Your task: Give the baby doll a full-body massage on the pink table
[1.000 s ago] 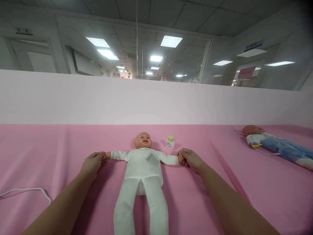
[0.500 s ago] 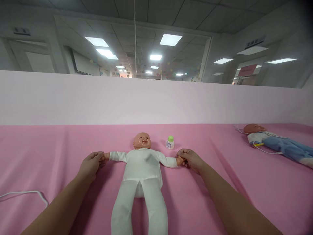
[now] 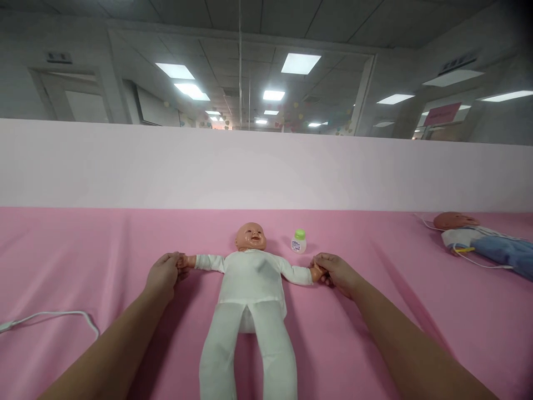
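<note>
A baby doll [image 3: 253,278] in a white top and trousers lies face up, its arms stretched out sideways. My left hand [image 3: 165,273] is closed around the doll's hand at the left. At the right, my right hand [image 3: 335,272] pinches the doll's other hand between thumb and fingers. Just above that arm stands a small clear bottle [image 3: 298,244] with a green cap, touched by neither hand.
Pink cloth [image 3: 341,344] covers the surface. A second doll [image 3: 497,250] in blue and white lies at the far right with thin tubing. A white cable [image 3: 62,313] lies at the left. Behind runs a low white wall [image 3: 250,169] with glass above.
The whole view has shifted, so things appear slightly further right. Both hands still hold the doll's hands, and its arms remain spread.
</note>
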`<state>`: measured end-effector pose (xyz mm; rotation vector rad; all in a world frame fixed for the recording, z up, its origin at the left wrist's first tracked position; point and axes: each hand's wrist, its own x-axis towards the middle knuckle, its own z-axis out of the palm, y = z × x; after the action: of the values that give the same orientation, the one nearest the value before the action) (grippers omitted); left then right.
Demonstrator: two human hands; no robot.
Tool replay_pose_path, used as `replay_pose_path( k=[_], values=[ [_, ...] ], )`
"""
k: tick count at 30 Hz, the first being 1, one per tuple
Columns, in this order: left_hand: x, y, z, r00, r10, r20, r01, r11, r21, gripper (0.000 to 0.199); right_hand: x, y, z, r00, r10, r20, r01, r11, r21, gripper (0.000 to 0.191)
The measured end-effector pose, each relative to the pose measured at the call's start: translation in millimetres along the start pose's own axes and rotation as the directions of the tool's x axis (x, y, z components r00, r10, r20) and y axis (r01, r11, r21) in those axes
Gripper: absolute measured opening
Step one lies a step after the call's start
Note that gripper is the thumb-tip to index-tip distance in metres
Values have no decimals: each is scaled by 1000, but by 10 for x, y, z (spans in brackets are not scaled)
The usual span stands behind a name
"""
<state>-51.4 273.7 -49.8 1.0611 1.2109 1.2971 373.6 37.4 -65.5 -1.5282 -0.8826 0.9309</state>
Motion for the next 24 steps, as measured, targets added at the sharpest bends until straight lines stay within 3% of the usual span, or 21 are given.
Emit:
replay_pose_path(
  k=[7,14,24],
  values=[
    [24,-6,-5,998,-67,-12,66,996,-60,15,-36,-25,12,1000,6,-18,-6,1000,6,27],
    [-11,-12,-4,998,-28,48,31,998,-49,24,-51,-34,15,1000,20,-20,-18,998,65,33],
    [-14,-26,2,999,-10,51,11,1000,-6,26,-28,-42,15,1000,21,20,-23,997,73,36]
  ],
)
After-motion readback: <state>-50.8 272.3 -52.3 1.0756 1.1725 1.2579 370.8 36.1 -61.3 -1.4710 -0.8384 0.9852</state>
